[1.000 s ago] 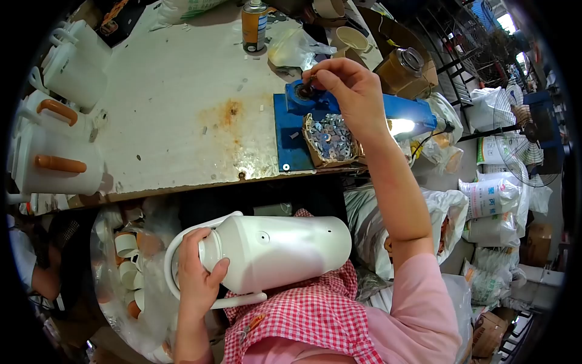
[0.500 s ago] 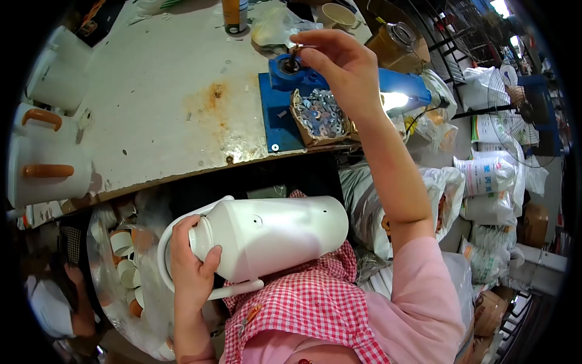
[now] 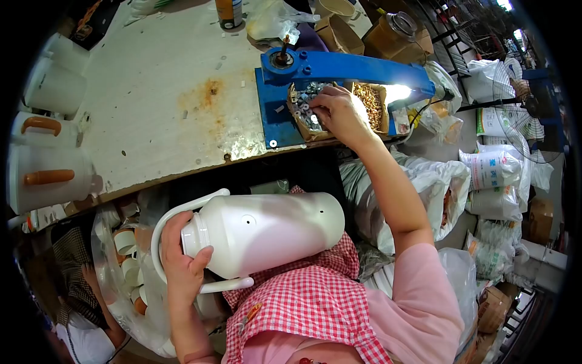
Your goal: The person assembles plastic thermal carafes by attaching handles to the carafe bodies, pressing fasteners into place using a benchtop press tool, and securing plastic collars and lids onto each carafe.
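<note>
My left hand is closed around the neck of a white jug body, which lies on its side across my lap, neck to the left. A small hole with a dark dot shows on its upper side, and another mark sits near its base. A curved white handle loops round behind that hand, its ends on either side of the jug. My right hand reaches into a cardboard box of small metal washers, fingertips pinched together among them. What they pinch, if anything, is too small to tell.
A blue press-like tool with an upright metal pin and a bright lamp stands on the table. Beside the washers is a box of brass-coloured pieces. White jugs line the left; bags stand right. Another person is at lower left.
My right hand has moved down from the tool's round head into the washer box, uncovering the metal pin. My left hand and the jug have barely shifted.
</note>
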Demonstrator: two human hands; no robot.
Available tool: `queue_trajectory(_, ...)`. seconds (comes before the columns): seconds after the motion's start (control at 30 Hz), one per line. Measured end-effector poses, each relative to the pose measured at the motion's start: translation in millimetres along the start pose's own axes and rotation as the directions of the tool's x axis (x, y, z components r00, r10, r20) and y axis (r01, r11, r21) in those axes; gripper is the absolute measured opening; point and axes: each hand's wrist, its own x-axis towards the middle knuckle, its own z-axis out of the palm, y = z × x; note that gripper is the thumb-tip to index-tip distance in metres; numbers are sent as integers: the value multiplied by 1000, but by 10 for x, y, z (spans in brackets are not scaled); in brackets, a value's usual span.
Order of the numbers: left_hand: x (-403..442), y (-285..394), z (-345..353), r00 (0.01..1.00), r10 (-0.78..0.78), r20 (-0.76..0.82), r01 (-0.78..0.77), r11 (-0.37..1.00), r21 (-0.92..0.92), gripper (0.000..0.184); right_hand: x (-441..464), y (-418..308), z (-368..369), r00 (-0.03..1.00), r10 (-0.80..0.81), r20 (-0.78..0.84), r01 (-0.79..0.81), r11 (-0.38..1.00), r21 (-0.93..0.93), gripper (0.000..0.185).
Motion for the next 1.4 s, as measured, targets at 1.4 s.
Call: queue_trajectory(1.4, -191, -92, -520, 955, -101, -279, 84, 994, -72, 37, -340, -700, -592, 923, -5, -386, 170, 902, 396, 8)
